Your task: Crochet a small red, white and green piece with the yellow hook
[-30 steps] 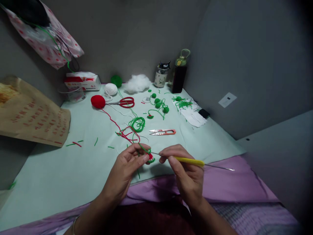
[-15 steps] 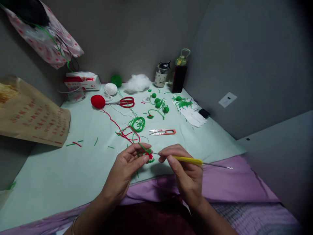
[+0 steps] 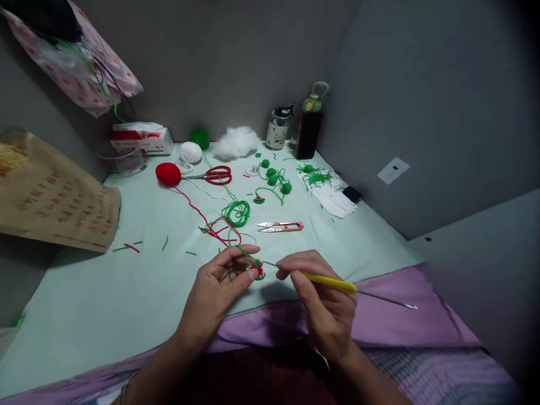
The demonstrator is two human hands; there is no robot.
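My left hand pinches a small red and green crochet piece between thumb and fingers, with green yarn running over the index finger. My right hand grips a yellow-handled crochet hook, its metal tip at the piece. Green yarn leads back to a loose green coil, and red yarn leads to a red ball. Both hands hover above the near edge of the pale green sheet.
Orange thread snips lie just beyond my hands. Red scissors, white yarn ball, green ball, white stuffing, small green pompoms, a jar and a dark bottle stand farther back. A brown paper bag lies left.
My right hand has tilted the hook so its rear end dropped lower and to the right. The left hand kept its pinch on the piece and shifted slightly.
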